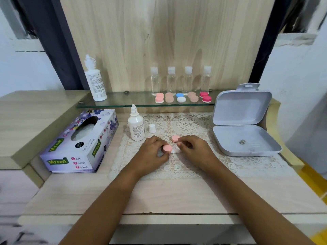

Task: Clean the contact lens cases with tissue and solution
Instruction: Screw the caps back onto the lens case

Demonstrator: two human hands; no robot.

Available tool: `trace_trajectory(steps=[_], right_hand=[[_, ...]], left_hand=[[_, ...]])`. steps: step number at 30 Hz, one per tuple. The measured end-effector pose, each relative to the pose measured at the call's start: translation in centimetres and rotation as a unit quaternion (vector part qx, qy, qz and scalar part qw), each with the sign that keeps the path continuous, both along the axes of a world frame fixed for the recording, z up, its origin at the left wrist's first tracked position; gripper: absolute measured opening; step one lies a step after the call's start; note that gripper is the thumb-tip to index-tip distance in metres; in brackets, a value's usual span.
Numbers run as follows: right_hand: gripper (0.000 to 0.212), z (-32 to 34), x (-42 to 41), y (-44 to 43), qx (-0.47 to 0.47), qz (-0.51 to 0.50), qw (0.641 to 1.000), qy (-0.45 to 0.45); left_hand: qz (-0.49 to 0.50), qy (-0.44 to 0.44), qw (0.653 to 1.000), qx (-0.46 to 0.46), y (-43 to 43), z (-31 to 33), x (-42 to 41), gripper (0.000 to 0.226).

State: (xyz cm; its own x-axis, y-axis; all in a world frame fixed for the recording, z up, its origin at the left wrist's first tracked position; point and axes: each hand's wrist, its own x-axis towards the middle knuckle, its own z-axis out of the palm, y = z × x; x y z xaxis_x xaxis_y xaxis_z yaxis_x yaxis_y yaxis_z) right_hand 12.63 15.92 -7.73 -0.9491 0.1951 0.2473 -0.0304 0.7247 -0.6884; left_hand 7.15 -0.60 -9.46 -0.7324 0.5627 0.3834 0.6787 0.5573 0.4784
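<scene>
My left hand [153, 151] curls round a pink lens case [167, 148] on the lace mat [187, 167], and my right hand [192, 149] pinches a small white wad of tissue [176, 150] against it, with a second pink cap [175, 138] just behind my fingers. Beyond, the uncapped solution bottle [136, 127] stands on the worktop [177, 195] between the tissue box [79, 144] and an open grey box [244, 138]. Farthest back, more cases [181, 99] line the glass shelf [123, 103].
</scene>
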Motion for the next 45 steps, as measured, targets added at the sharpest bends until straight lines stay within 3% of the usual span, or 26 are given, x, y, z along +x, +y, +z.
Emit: trace_trajectory(steps=[7,16,24,33,39,45], right_hand=[[0.032,2.0,-2.1,1.0,0.019,-0.002,0.999,-0.035],[0.028,3.1,-4.8,-0.1,0.136,0.025,0.983,-0.118],[0.017,3.5,-2.6,1.1,0.043,0.105,0.99,-0.089],[0.025,2.7,-0.7,0.9,0.184,0.144,0.971,-0.052],[0.019,2.1,-1.2,0.9,0.243,0.182,0.952,-0.039],[0.017,2.4,-1.7,0.8,0.253,0.156,0.952,-0.069]], left_hand=[[0.0,-0.014,1.0,0.006,-0.1,0.1,0.0,0.027],[0.006,-0.045,0.999,0.012,-0.1,0.4,-0.2,0.027],[0.002,-0.043,0.999,0.008,-0.1,0.3,-0.2,0.027],[0.004,-0.042,0.999,0.012,-0.1,0.1,-0.3,0.028],[0.002,-0.048,0.999,0.018,-0.1,0.2,-0.2,0.027],[0.005,-0.044,0.999,0.016,-0.1,0.1,-0.2,0.028]])
